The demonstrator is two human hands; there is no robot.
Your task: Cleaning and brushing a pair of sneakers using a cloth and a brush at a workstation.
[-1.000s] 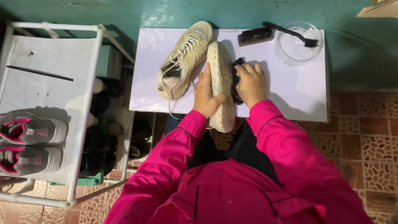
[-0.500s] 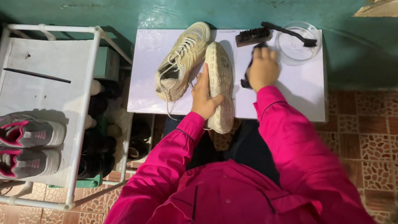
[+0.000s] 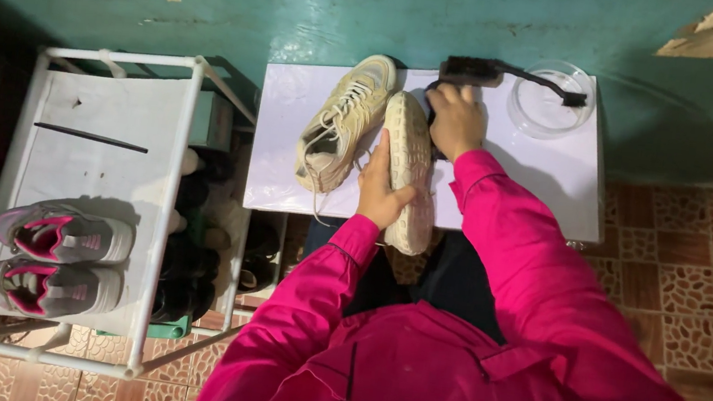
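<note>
Shoe rack (image 3: 14,186): we see one white rack filling the left of the frame; its lower shelves are dark and what sits there is hard to make out.
Table (image 3: 549,179): one small white table at upper centre, against the green wall; our pink sleeves cover its near edge.
Grey-and-pink sneakers (image 3: 59,262): two, side by side on the rack's top shelf at lower left.
Cream sneakers: two. The laced one (image 3: 343,122) lies on the table, left of centre. The upturned one (image 3: 409,166) shows its sole, its heel hanging over the table's near edge.
Left hand (image 3: 382,196): we grip the upturned sneaker along its left side, fingers flat on the sole.
Right hand (image 3: 455,120): curled over something dark at the sneaker's toe; we cannot tell what it grips.
Brush (image 3: 490,70): one dark, long-handled, at the table's far edge, its handle lying across the bowl.
Glass bowl (image 3: 548,115): one, clear, upper right of the table.
Labels: none readable.
</note>
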